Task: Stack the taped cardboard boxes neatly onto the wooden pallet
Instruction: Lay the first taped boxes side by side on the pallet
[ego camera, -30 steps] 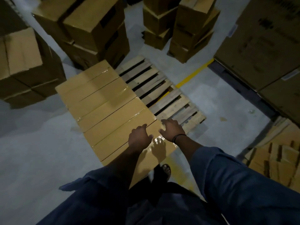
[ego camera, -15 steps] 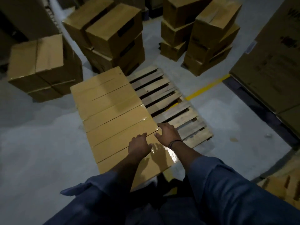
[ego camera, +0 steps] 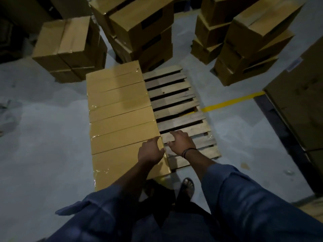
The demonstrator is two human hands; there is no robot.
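Observation:
A row of several taped cardboard boxes (ego camera: 120, 109) fills the left half of the wooden pallet (ego camera: 176, 102); the pallet's right half shows bare slats. The nearest box (ego camera: 118, 165) lies at the pallet's front edge, with shiny tape on its corners. My left hand (ego camera: 150, 151) rests flat on this box's top at its far right corner, fingers apart. My right hand (ego camera: 181, 142) hovers just right of the box edge over the bare slats, fingers spread, holding nothing; it wears a dark wristband.
Stacks of cardboard boxes stand on the floor at the left (ego camera: 70, 46), behind the pallet (ego camera: 139, 28) and at the back right (ego camera: 253, 41). Large cartons (ego camera: 300, 102) line the right side past a yellow floor line (ego camera: 232, 102). My sandalled foot (ego camera: 187, 186) is at the pallet's front.
Both hands lay on the nearest box's top before. My right hand has slid right, off the box and over the slats; my left hand has shifted to the box's right corner.

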